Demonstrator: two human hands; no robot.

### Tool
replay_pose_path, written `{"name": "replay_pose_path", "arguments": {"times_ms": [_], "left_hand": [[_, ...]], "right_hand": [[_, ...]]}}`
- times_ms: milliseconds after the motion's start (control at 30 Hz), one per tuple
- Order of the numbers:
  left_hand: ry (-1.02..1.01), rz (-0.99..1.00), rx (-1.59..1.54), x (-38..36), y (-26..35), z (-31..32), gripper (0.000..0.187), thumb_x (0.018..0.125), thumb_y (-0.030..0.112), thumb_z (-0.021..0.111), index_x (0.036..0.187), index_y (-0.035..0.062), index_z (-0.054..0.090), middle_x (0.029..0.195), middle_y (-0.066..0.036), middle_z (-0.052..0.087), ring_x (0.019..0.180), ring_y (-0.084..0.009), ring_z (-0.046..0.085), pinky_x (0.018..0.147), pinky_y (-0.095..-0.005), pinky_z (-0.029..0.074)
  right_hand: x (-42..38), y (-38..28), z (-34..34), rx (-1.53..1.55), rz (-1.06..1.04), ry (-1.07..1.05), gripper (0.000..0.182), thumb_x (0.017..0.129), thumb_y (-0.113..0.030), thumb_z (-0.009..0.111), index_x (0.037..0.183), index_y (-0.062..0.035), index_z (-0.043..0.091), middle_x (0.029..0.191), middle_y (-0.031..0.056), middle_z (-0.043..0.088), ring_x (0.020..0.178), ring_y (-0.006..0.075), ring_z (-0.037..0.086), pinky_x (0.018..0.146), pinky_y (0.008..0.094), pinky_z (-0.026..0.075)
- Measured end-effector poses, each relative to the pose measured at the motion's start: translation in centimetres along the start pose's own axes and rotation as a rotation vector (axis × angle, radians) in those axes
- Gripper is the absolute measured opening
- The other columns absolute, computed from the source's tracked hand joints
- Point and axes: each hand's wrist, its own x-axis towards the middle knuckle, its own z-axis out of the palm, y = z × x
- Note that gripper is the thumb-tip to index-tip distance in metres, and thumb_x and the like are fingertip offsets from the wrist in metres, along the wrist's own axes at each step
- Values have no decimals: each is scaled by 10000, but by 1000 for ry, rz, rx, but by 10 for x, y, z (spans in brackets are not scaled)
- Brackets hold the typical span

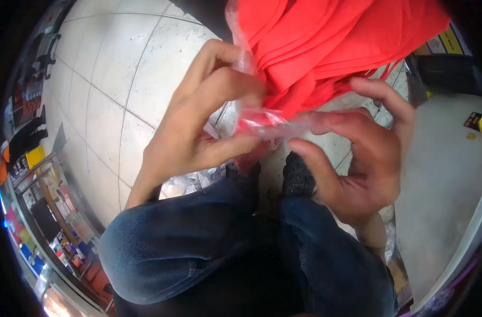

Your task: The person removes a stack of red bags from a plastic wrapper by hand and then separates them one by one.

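Note:
A bundle of bright red fabric pieces point(325, 47), stacked in folds, fills the top of the view. Clear plastic bag film point(272, 127) wraps its left edge and lower end. My left hand point(198, 105) pinches this film between thumb and bent fingers, left of the narrow end. On the other side, my right hand point(362, 148) has its thumb and index fingertip at the twisted end of the film, other fingers curled and raised. Motion blurs the film between the hands. Both hands are above my knees, just below the red fabric.
My legs in dark jeans point(182, 243) and dark shoes point(299, 177) are below. White floor tiles point(103, 84) spread out at left. Crumpled clear plastic point(193, 182) lies by my feet. A grey-white surface point(436, 195) stands at right, and shelves with goods point(61, 227) at left.

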Motion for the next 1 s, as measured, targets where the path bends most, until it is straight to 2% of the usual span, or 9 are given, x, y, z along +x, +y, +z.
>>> {"name": "replay_pose_path", "arguments": {"times_ms": [100, 167, 233, 267, 400, 567, 667, 833, 1000], "left_hand": [[142, -74, -21, -14, -6, 4, 573, 673, 96, 888, 1082, 69, 487, 1108, -164, 535, 977, -213, 589, 769, -296, 502], [112, -84, 33, -16, -2, -3, 647, 647, 141, 926, 1078, 71, 449, 1104, -173, 539, 931, -212, 601, 728, -292, 517], [89, 67, 143, -18, 2, -5, 713, 599, 231, 953, 1070, 65, 445, 1110, -188, 545, 924, -234, 609, 753, -320, 535], [113, -3, 55, -20, 3, -2, 707, 576, 315, 948, 1034, 71, 468, 1117, -204, 537, 964, -259, 607, 779, -357, 550], [180, 112, 100, -18, 2, -4, 529, 602, 296, 938, 902, 68, 567, 1209, -218, 474, 1032, -290, 587, 818, -443, 548], [361, 196, 264, -16, 4, -5, 341, 603, 201, 901, 718, 32, 628, 1151, -177, 518, 966, -305, 602, 778, -412, 537], [218, 130, 307, -14, 12, -3, 232, 560, 39, 731, 726, -16, 578, 867, -154, 587, 761, -250, 580, 654, -314, 475], [300, 164, 307, -19, 8, 3, 234, 560, 46, 760, 740, 5, 616, 908, -138, 569, 729, -236, 565, 610, -295, 467], [258, 204, 167, -25, 7, 6, 366, 616, 198, 897, 853, 87, 640, 895, -106, 570, 767, -215, 554, 637, -309, 432]], "right_hand": [[-6, 6, -3, -145, -65, 106, 547, 693, 42, 845, 1153, 38, 550, 1006, 121, 598, 827, 160, 574, 681, 267, 485], [-7, 7, -7, -175, -7, -16, 579, 694, 30, 851, 1186, 37, 546, 1037, 111, 579, 810, 142, 545, 687, 258, 462], [-2, 11, -3, -165, -7, 33, 576, 692, 32, 853, 1195, 13, 573, 1037, 107, 572, 823, 149, 538, 702, 252, 445], [5, 12, -4, -275, -72, 40, 527, 684, 31, 856, 1149, -1, 611, 1034, 103, 566, 832, 161, 539, 708, 260, 447], [8, 13, -15, -374, -212, 42, 388, 611, 87, 846, 955, -21, 702, 1021, 89, 543, 884, 210, 549, 704, 295, 454], [22, 3, -16, -273, -400, -111, 310, 583, 48, 850, 819, -18, 660, 822, 94, 622, 764, 251, 581, 669, 330, 441], [23, -16, -20, -308, -241, -295, 267, 651, 8, 829, 851, -39, 657, 815, 81, 657, 724, 244, 605, 730, 349, 428], [17, -25, -13, -412, -39, -335, 248, 714, -10, 807, 914, -53, 667, 823, 62, 680, 694, 220, 621, 800, 352, 403], [15, -15, -9, -390, -72, -268, 374, 686, 34, 814, 1035, -49, 708, 840, 76, 665, 708, 182, 601, 621, 284, 392]]}}
